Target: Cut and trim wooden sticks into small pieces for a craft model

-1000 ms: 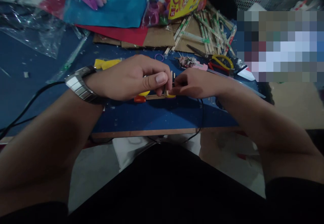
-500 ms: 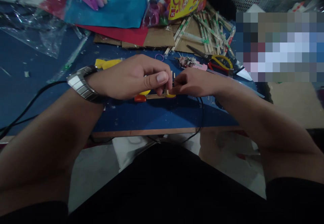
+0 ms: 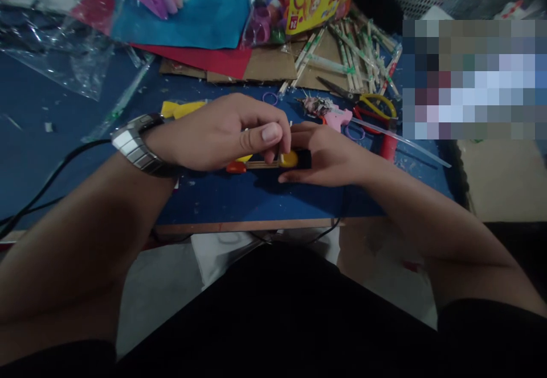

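My left hand point(image 3: 231, 133), with a watch point(image 3: 139, 142) on its wrist, is closed over a small frame of thin wooden sticks point(image 3: 262, 165). Its curled fingers pinch a short upright stick point(image 3: 281, 158), and part of the frame lies hidden below them. At the frame's near corners show an orange round piece point(image 3: 236, 167) and a yellow round piece point(image 3: 289, 159). Thumb and fingers apart, my right hand point(image 3: 327, 153) stands around the yellow piece from the right. Whether its fingertips touch the piece I cannot tell.
Behind my right hand lie a pink glue gun point(image 3: 337, 117), scissors with yellow and red handles point(image 3: 376, 105) and a clear glue stick point(image 3: 401, 139). Farther back are wrapped sticks point(image 3: 354, 53), cardboard point(image 3: 269, 62), blue sheet point(image 3: 205, 13) and a bag of colourful pieces point(image 3: 299, 8).
My right hand has opened from a pinch beside the upright stick, its thumb moving down toward me. The yellow round piece shows more. My left hand stays in place.
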`<state>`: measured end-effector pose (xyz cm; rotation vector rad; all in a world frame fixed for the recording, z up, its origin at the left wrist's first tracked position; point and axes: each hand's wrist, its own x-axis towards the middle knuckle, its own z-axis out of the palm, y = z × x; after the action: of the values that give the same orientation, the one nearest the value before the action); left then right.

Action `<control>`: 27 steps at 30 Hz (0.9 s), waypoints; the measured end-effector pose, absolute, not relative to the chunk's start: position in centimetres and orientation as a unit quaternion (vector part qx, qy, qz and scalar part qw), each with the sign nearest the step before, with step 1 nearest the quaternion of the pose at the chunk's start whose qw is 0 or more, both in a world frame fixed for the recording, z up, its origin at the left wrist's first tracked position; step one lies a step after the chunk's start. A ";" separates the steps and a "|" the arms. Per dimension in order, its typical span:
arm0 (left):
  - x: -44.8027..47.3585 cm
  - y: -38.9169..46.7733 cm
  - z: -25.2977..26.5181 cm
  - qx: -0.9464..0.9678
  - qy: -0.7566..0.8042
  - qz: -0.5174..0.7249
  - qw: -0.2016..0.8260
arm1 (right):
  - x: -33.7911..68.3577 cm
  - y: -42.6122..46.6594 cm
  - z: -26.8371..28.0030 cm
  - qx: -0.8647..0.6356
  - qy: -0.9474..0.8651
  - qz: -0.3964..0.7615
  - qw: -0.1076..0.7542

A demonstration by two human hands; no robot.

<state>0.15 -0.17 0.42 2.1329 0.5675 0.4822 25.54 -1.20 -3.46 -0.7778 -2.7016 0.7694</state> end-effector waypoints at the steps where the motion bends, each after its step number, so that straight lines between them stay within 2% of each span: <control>1: 0.2 -0.2 0.4 0.856 0.227 0.191 0.424 | 25.4 -1.4 -3.9 -0.272 -0.920 0.255 0.122; 9: -0.1 0.0 0.2 0.862 0.223 0.181 0.417 | 24.9 -1.9 -5.8 -0.270 -0.919 0.219 0.184; 18: -0.2 -0.4 -0.2 0.803 0.310 0.251 0.442 | 25.2 -2.4 -5.7 -0.287 -0.917 0.218 0.172; 19: -0.2 -0.5 -0.2 0.796 0.303 0.290 0.437 | 25.2 -2.5 -5.8 -0.295 -0.914 0.218 0.172; 20: -0.1 -0.6 -0.1 0.796 0.318 0.269 0.439 | 25.2 -2.6 -5.7 -0.308 -0.909 0.219 0.173; 21: 0.0 -0.7 -0.1 0.793 0.304 0.307 0.430 | 25.3 -2.6 -5.7 -0.324 -0.902 0.225 0.177; 24: 0.2 -0.8 -0.1 0.779 0.372 0.280 0.419 | 25.5 -2.8 -5.3 -0.357 -0.867 0.283 0.203; 27: 0.3 -0.3 -0.8 0.755 0.356 0.363 0.414 | 25.8 -2.7 -4.9 -0.362 -0.830 0.352 0.237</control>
<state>0.29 -0.27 -0.76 1.8981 0.8937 0.9132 25.83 -2.66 -4.94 -0.9925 -2.2758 0.9646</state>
